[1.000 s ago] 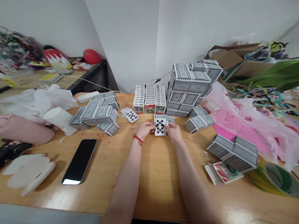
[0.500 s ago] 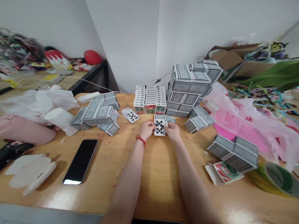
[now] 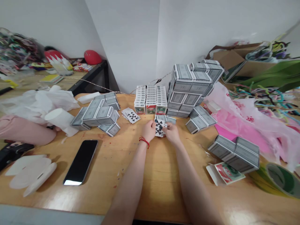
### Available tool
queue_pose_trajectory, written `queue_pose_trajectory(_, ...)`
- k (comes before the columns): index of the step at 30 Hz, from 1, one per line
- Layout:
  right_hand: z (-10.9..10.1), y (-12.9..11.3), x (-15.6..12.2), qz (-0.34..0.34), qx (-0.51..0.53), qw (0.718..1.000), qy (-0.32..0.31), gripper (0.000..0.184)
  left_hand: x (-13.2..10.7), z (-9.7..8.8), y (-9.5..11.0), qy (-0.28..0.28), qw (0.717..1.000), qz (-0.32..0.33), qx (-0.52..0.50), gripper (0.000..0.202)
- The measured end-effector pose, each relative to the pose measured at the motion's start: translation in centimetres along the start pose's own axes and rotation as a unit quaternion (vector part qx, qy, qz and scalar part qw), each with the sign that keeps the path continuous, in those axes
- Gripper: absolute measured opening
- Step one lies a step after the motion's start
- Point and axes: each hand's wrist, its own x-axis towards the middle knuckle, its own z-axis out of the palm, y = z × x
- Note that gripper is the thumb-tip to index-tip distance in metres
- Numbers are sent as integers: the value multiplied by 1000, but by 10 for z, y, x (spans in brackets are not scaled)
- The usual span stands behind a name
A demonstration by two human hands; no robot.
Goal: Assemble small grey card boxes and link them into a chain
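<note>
Both my hands meet at the middle of the wooden table (image 3: 154, 175) around a small stack of playing cards (image 3: 159, 128) whose top card shows black clubs. My left hand (image 3: 149, 131), with a red string at the wrist, grips the stack's left side. My right hand (image 3: 172, 132) pinches its right side. A grey-backed card box (image 3: 169, 119) lies just behind the stack. A loose fan of face-up cards (image 3: 131, 115) rests to the left.
Rows of upright card packs (image 3: 150, 99) and a tall pile of grey boxes (image 3: 192, 84) stand behind. More grey boxes lie left (image 3: 99, 113) and right (image 3: 236, 153). A black phone (image 3: 81, 161), white trays (image 3: 30, 173), pink plastic bags (image 3: 246, 125) and an opened red box (image 3: 226, 172) are around.
My hands have drawn closer together and the card stack has tilted and squared up between them. Everything else has stayed in place.
</note>
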Motion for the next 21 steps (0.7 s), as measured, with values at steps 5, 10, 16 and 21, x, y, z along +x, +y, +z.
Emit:
queue_pose_trajectory(5,0,2,0,-63,-35,995,75,16,0,2,1,-9,998,14,-53,31)
queue_pose_trajectory(10,-5,1,2,-88,-30,988,122,16,0,4,2,-63,990,15,-126,26)
queue_pose_trajectory(16,-5,4,5,-86,3,989,122,17,2,4,1,-64,989,-4,-133,18)
queue_pose_trajectory(21,-3,6,5,-75,9,990,119,14,2,5,0,-51,995,5,-88,15)
